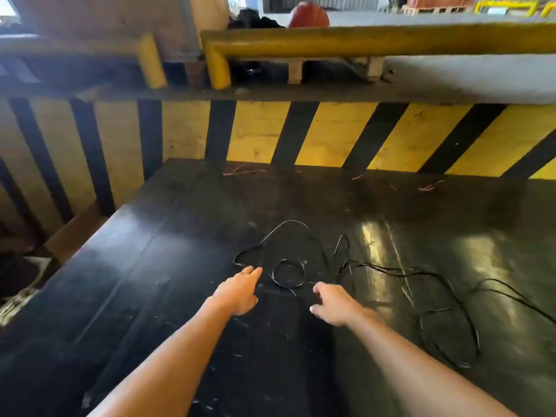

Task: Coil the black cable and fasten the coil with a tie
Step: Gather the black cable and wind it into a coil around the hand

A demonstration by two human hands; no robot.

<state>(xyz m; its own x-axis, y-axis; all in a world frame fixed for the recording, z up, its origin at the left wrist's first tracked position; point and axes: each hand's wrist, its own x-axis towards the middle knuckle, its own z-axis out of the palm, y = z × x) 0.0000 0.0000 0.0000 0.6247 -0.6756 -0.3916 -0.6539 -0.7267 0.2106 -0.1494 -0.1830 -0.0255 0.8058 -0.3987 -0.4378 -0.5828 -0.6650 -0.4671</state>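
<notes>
Head view: black cable seemingly mid-table.

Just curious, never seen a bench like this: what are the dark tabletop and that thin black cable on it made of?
The tabletop looks like smooth black rubber or coated board: glossy reflections, fine scratches. The black cable looks like thin plastic-jacketed wire, limp and looping, glinting where light hits. Neither is certain.
</notes>
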